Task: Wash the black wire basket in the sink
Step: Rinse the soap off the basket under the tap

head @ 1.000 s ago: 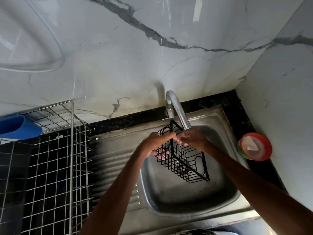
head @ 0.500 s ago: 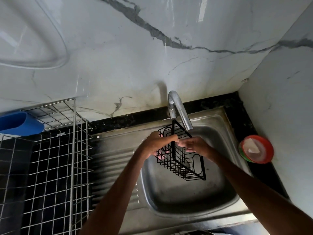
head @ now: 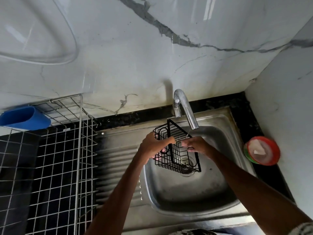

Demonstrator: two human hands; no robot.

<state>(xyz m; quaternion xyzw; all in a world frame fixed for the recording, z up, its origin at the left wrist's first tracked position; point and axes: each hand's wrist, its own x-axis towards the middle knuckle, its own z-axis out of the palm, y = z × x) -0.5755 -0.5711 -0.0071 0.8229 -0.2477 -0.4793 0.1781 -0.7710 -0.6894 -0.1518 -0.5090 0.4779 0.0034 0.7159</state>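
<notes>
A small black wire basket (head: pixel 177 160) hangs tilted over the steel sink (head: pixel 194 192), just under the chrome tap (head: pixel 185 109). My left hand (head: pixel 152 146) grips its left side, fingers wrapped through the wires. On the basket's upper right rim my right hand (head: pixel 196 145) lies with fingers curled over the wire. A thin trickle of water falls from the spout onto the rim between my hands. The drain shows through the basket's mesh.
A large steel wire dish rack (head: pixel 64 158) fills the left counter, with a blue plastic holder (head: pixel 25 117) on its back edge. A red and green tub (head: pixel 261 150) sits on the black ledge right of the sink. Marble walls close the back and right.
The basket has turned and tilted left in my hands. My right hand slid along its upper rim while my left hand kept its grip.
</notes>
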